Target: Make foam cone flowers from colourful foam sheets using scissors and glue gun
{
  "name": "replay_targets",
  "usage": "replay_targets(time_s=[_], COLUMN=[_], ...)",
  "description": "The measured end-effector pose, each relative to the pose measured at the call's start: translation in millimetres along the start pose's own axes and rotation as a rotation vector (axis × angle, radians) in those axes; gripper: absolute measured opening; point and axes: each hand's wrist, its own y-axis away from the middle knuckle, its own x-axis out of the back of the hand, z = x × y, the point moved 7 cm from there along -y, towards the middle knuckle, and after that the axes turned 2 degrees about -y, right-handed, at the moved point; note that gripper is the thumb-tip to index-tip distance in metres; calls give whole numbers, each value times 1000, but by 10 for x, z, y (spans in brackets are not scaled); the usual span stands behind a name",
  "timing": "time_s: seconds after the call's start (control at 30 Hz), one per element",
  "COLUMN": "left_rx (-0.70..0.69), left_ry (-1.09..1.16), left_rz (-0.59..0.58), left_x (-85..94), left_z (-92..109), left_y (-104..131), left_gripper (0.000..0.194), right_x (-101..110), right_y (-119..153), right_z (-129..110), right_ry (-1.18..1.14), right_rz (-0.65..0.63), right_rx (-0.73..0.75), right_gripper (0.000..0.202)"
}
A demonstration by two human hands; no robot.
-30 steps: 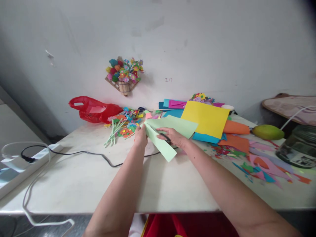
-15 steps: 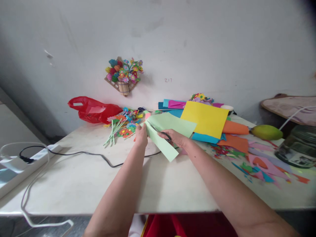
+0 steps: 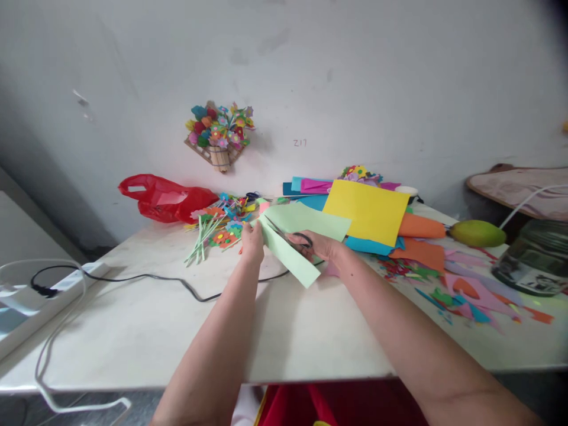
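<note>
A pale green sheet point(image 3: 306, 216) is held above the table, pinched at its left end by my left hand point(image 3: 252, 239). My right hand point(image 3: 317, 244) is closed round the dark handles of a pair of scissors point(image 3: 303, 238). The blades point up and left along a long slit in the sheet, toward my left fingers. A cut strip point(image 3: 295, 264) of the same green hangs toward me below the blades, joined near my left hand. Just left of that hand lie thin pale green strips point(image 3: 203, 239) and cut paper flowers point(image 3: 224, 238).
A yellow sheet point(image 3: 366, 210) lies over blue and orange sheets on the right. Coloured scraps point(image 3: 465, 305), a green fruit point(image 3: 478, 233) and a glass jar point(image 3: 535, 254) are farther right. A red plastic bag point(image 3: 171, 200) sits back left. A black cord point(image 3: 186, 287) crosses from the power strip point(image 3: 66, 284).
My right hand and the scissors have shifted slightly right, and the scissors' handles look wider apart. My left hand keeps its pinch on the sheet. The whole view has moved a little.
</note>
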Motion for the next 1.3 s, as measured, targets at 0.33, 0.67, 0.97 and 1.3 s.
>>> replay_targets(time_s=[0.33, 0.67, 0.97, 1.3], left_rx=[20, 101, 132, 114], left_ry=[-62, 1, 178, 180], left_rz=[-21, -34, -128, -201], left_x=[32, -81, -184, -209], left_z=[10, -50, -64, -98], left_y=[-4, 86, 138, 125], left_gripper=[15, 9, 22, 24], right_x=[52, 21, -17, 8], right_y=[166, 45, -60, -84], right_z=[-55, -30, -65, -73], right_ry=[57, 83, 84, 80], right_rz=[-156, -114, 44, 82], right_rx=[-69, -42, 28, 69], right_gripper=[60, 55, 43, 35])
